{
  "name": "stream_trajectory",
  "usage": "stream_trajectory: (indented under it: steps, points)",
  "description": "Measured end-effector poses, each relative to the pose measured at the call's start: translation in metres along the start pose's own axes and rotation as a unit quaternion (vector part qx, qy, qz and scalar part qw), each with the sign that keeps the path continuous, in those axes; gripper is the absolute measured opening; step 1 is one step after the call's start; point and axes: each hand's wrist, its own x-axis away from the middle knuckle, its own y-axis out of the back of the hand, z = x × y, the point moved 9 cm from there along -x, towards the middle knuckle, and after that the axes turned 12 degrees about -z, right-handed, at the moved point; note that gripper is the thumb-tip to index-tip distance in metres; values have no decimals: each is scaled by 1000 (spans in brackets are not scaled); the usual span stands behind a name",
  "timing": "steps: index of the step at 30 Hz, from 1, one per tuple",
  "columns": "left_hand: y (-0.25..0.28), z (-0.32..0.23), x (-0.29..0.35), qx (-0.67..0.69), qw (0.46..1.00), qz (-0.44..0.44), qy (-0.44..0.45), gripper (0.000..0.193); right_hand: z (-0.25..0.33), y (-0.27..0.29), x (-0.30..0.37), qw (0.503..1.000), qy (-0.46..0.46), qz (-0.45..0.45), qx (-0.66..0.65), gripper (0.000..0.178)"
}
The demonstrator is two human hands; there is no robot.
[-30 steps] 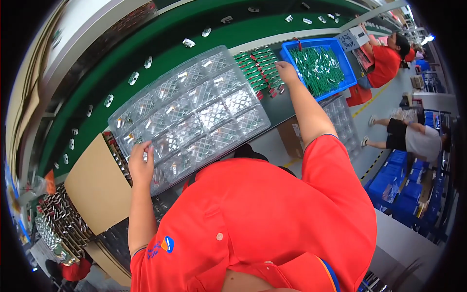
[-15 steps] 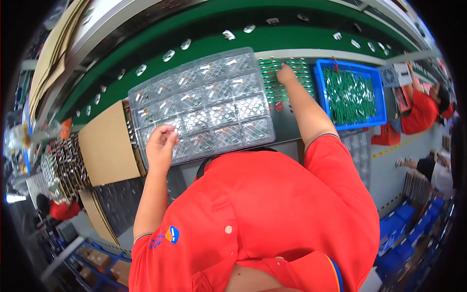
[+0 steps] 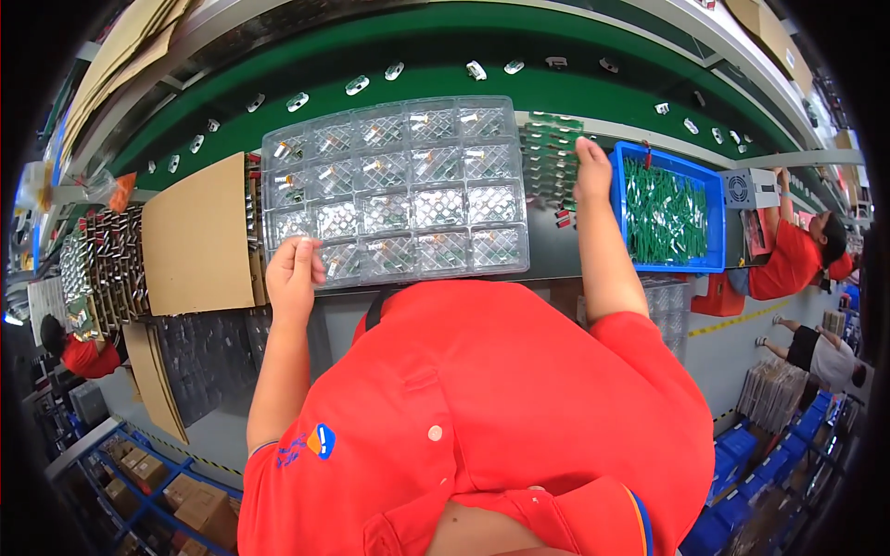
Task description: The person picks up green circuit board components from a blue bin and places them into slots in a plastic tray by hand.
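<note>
A clear plastic tray (image 3: 387, 212) with rows of square pockets lies before me, small parts with white and orange bits in its pockets. At its near left corner is my left hand (image 3: 293, 271), thumb and fingers pressed together; whatever they hold is hidden. To the right of the tray, my right hand (image 3: 594, 174) grips the right edge of a green circuit board panel (image 3: 553, 148), made of several narrow strips. The panel is partly blurred. Small red and dark pieces (image 3: 564, 219) lie just below it.
Right of the panel stands a blue bin (image 3: 716, 218) of green board strips. A brown cardboard sheet (image 3: 197, 241) and stacked parts (image 3: 116, 269) are at left. White devices (image 3: 357, 85) sit along a green belt (image 3: 426, 56) at the back. Co-workers (image 3: 797, 264) are nearby.
My right hand has moved right from over the green panel to its right edge and now grips it. My left hand's fingers have closed near the tray corner. The view has shifted slightly.
</note>
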Motion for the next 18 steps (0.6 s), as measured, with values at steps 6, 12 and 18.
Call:
stream_trajectory:
  steps: [6,12,18]
  points:
    - [-41,-54,-12,31,987,128,-95,25,179,-37,95,973,191,133,-9,11]
    - [-70,-171,0,133,900,127,-396,32,225,-108,206,944,193,262,-62,15]
    - [-50,-115,-7,184,937,260,-141,25,152,-163,277,942,-32,330,-49,14]
